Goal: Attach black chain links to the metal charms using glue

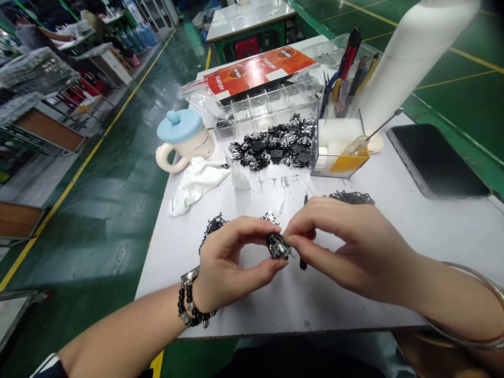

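Note:
My left hand point(230, 257) holds a small black-and-silver part point(277, 245) between thumb and fingertips, above the white table. Thumb and forefinger of my right hand point(354, 252) are pinched together at the right edge of that part; whatever lies between them is too small to make out. A thin black tool point(303, 261) lies partly hidden behind my right fingers. Beyond my hands sits a small group of shiny bits point(270, 217). Small black curved pieces point(212, 226) are heaped by my left hand, and similar dark pieces point(352, 198) lie behind my right hand.
A large pile of black-and-silver parts point(275, 144) lies before a clear compartment tray point(262, 107). Left of it are a lidded mug point(197, 144) and a white cloth point(199, 184). A tool holder point(339, 164), a white bottle point(421, 58) and a phone point(437, 160) stand or lie right.

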Demonstrator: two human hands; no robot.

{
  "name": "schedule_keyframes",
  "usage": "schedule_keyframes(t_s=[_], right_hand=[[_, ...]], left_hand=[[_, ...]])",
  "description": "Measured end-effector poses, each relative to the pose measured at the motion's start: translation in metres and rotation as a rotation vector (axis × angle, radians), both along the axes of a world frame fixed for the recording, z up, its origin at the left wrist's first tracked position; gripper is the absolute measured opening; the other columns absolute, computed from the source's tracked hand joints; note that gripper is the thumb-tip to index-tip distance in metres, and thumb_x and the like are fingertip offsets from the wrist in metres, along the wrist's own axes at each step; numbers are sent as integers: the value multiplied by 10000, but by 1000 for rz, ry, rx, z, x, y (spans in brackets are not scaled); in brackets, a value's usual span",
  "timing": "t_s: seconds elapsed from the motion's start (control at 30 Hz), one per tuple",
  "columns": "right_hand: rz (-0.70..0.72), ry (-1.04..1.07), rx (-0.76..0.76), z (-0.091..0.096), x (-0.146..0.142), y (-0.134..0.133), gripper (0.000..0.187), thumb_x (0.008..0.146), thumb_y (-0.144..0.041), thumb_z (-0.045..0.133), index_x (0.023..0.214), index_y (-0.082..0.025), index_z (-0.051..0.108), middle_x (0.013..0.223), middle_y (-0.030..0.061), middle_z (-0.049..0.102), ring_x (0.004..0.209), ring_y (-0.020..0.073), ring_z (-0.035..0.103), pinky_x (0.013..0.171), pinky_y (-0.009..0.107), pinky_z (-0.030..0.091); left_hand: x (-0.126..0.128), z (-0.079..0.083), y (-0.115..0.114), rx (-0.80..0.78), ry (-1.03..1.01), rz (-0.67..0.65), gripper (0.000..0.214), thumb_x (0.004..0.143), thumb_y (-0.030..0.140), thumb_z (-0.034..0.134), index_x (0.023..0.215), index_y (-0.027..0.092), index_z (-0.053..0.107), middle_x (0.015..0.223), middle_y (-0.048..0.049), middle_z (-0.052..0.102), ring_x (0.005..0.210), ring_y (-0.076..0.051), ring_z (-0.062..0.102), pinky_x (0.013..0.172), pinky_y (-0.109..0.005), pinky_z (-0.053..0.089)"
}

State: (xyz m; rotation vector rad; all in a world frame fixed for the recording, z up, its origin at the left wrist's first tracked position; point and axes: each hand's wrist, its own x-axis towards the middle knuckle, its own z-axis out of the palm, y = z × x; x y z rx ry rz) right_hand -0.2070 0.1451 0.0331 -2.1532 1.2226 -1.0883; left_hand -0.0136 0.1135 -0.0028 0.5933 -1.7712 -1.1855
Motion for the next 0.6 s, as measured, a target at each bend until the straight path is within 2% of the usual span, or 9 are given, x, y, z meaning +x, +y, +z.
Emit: schedule_keyframes(t_s=[0.2, 0.33, 0.6], right_hand=[[3, 75, -157, -4, 1, 1, 129, 845, -84, 521, 777, -96, 631, 674, 39, 616, 648, 112, 526, 631, 242, 414], [5, 138, -196, -6, 2, 2, 175, 867, -93, 491, 761, -103, 630, 674, 51, 618, 656, 138, 524, 634, 279, 409], [19, 168, -231, -7, 3, 5, 216, 865, -74, 460, 734, -136, 620, 694, 62, 644, 681, 165, 552, 632, 318, 434]], left_hand=[[-1, -1, -1, 52, 11, 9, 412, 650, 54, 771, 1028, 185, 671, 909, -63, 702, 807, -171, 684, 750, -243, 606], [-2, -2, -1, 73, 37, -4, 433, 638, 22, 769, 1029, 181, 675, 913, -54, 703, 823, -163, 684, 762, -227, 601], [0, -8, 1, -23, 10, 18, 452, 646, 44, 766, 1057, 198, 659, 964, -62, 699, 868, -180, 670, 752, -251, 603]])
